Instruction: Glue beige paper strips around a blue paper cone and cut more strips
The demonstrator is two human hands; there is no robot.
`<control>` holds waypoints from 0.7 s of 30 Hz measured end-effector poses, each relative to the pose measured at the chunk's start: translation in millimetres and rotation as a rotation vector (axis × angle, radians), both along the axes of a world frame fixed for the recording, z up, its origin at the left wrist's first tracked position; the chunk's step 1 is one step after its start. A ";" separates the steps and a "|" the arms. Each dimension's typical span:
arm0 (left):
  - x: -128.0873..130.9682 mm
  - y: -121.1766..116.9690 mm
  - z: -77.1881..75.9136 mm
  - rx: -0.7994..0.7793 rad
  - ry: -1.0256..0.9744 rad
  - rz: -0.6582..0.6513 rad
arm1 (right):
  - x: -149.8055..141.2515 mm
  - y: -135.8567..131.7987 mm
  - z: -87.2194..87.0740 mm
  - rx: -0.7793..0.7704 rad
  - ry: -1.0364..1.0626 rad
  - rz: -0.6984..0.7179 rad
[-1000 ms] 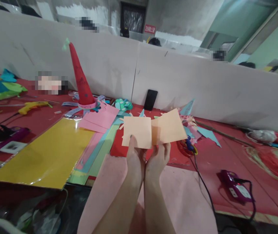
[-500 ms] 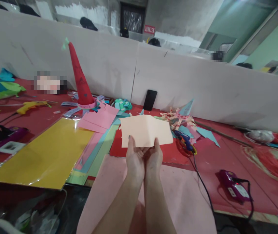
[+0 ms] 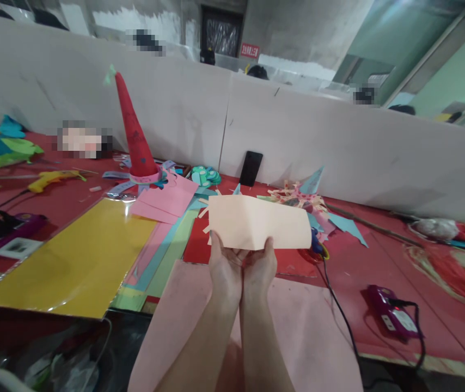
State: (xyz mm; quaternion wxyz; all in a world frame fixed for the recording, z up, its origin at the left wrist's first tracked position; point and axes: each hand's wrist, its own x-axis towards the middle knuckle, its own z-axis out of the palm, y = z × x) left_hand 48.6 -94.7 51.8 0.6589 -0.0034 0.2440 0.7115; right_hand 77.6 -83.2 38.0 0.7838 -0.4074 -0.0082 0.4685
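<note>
A cream sheet of paper (image 3: 257,220), creased near its middle and curling at the right end, is held up above the table. My left hand (image 3: 225,269) grips its lower left edge, the thumb lying on the near face. Beside it, wrists together, my right hand (image 3: 259,269) pinches the lower edge right of the crease. The fingers behind the paper are largely hidden. Below and behind lies red paper (image 3: 295,264). A large pink sheet (image 3: 310,316) spreads under my forearms. The blue glue gun (image 3: 317,242) is partly covered by the paper's right end.
A red paper cone hat (image 3: 134,130), pink sheets (image 3: 167,198) and a yellow sheet (image 3: 69,261) lie to the left, near a yellow glue gun (image 3: 48,179). A black phone (image 3: 251,169) leans on the white partition (image 3: 318,130). A corded purple box (image 3: 391,313) sits right.
The cream paper has swung lower and its right part now reaches farther right, covering more of the blue glue gun. My right hand has shifted slightly right; both hands keep hold.
</note>
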 end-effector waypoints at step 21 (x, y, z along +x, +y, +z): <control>2.8 -3.0 -3.6 -0.052 0.548 -0.156 | -1.9 -7.4 1.1 -0.037 -0.192 -0.033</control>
